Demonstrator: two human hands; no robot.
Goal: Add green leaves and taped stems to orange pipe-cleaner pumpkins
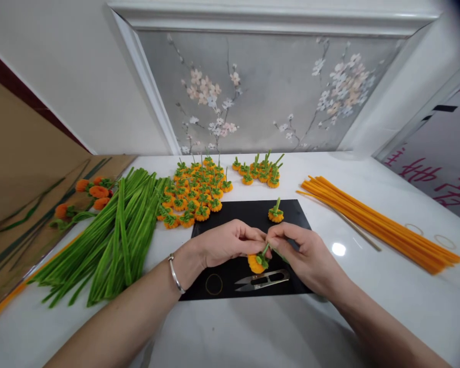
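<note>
Over a black mat (pixel 233 209), both hands meet at a small orange flower (pixel 256 263) with a green base and stem, made of fuzzy pipe cleaner. My left hand (pixel 230 240) has its fingers closed around the flower's stem side. Thumb and forefinger of my right hand (pixel 301 250) pinch the green stem. The exact finger contact is partly hidden. Just below lies a pair of thread snips (pixel 262 280), blades pointing left. Another finished-looking orange flower (pixel 276 214) stands on the mat's far part, stem up. A thin ring (pixel 213 284) rests near the mat's lower left.
Many green pipe cleaners (pixel 118 240) are heaped at left. Clusters of orange flowers (pixel 195 189) stand behind the mat, with a smaller group (pixel 264 171) to their right. A bundle of orange pipe cleaners (pixel 379 220) lies at right beside a thin stick (pixel 356 228).
</note>
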